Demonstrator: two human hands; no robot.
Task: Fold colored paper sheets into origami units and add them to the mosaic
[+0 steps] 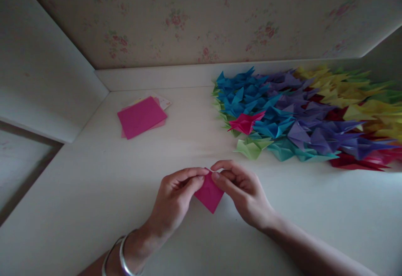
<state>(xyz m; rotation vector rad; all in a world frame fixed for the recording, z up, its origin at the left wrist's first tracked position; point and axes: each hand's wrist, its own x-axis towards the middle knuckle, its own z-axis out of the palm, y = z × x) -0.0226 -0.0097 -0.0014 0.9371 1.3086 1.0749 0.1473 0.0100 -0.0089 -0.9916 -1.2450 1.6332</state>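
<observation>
A small folded sheet of pink origami paper [211, 194] is held between my hands just above the white table, one corner pointing toward me. My left hand [178, 196] pinches its upper left edge between thumb and forefinger. With the thumb and bent fingers of my right hand [241, 190], I grip the upper right edge. The fingertips of both hands almost meet at the top corner and cover part of it. Two silver bangles [123, 253] circle my left wrist.
A stack of pink paper sheets [141, 117] lies at the back left. Many folded paper cranes [301, 112] in blue, purple, yellow, green and red fill the back right, with one pink crane [246, 122] on top. Behind the table [94, 192] stands a flowered wall [188, 20].
</observation>
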